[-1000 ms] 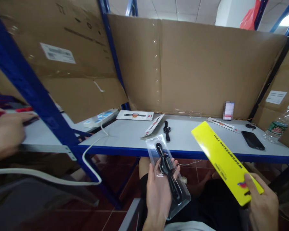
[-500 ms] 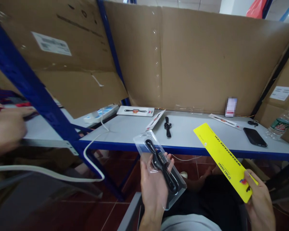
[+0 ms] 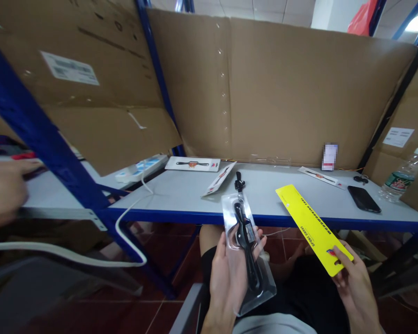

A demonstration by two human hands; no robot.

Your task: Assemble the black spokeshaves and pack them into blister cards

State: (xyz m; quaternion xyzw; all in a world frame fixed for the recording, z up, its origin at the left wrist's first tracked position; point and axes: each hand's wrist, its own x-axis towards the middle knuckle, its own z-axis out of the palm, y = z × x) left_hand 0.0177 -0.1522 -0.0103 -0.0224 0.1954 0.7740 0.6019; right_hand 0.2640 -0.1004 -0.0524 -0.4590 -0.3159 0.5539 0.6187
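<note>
Clear pack and left hand are sitting farther right than half a second ago, while the right hand is bringing the yellow card leftward; the two pieces are coming nearer but staying apart, with the black tool still lying inside the plastic.

At far nine o'clock in the view, a co-worker's blurred hand is showing. Taking the pack as centre, two printed cards are sitting toward eleven o'clock on the desk. The left hand is cradling the pack from beneath, palm up, fingers half curled round it. Toward twelve, a loose black tool is lying on the desk, its near end being hidden by the pack. Between two and three, the right hand is pinching the yellow card's lower end between thumb and fingers. Farther right, toward two, a dark phone and a bottle are resting.
</note>
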